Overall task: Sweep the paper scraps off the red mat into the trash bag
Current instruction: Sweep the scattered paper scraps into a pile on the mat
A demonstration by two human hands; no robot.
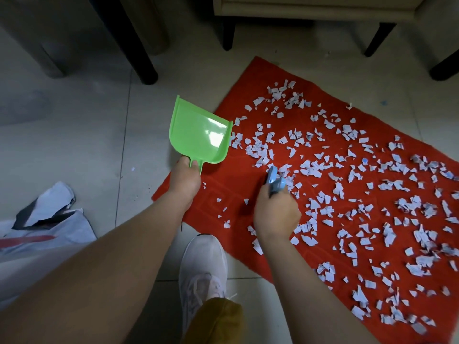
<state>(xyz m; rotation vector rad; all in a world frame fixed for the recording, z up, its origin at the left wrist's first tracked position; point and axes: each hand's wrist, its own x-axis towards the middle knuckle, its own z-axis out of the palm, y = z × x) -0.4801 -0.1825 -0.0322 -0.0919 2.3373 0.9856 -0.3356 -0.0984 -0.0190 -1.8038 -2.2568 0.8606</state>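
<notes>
1. The left hand (185, 178) gripped the handle of a green dustpan (198, 135), fingers wrapped tight around it; the pan's open edge lay at the near-left border of the red mat (236, 194).
2. The right hand (277, 214) held a blue brush (274, 181), fingers curled closed on its handle, the brush head down among the scraps.
3. White paper scraps (360, 189) lay scattered across most of the mat, the nearest ones just beside the dustpan's lip.
4. A white trash bag (44, 234) lay crumpled on the tiled floor (87, 135) to the left, well apart from the mat.
5. A white shoe (202, 269) stood at the mat's near edge.
</notes>
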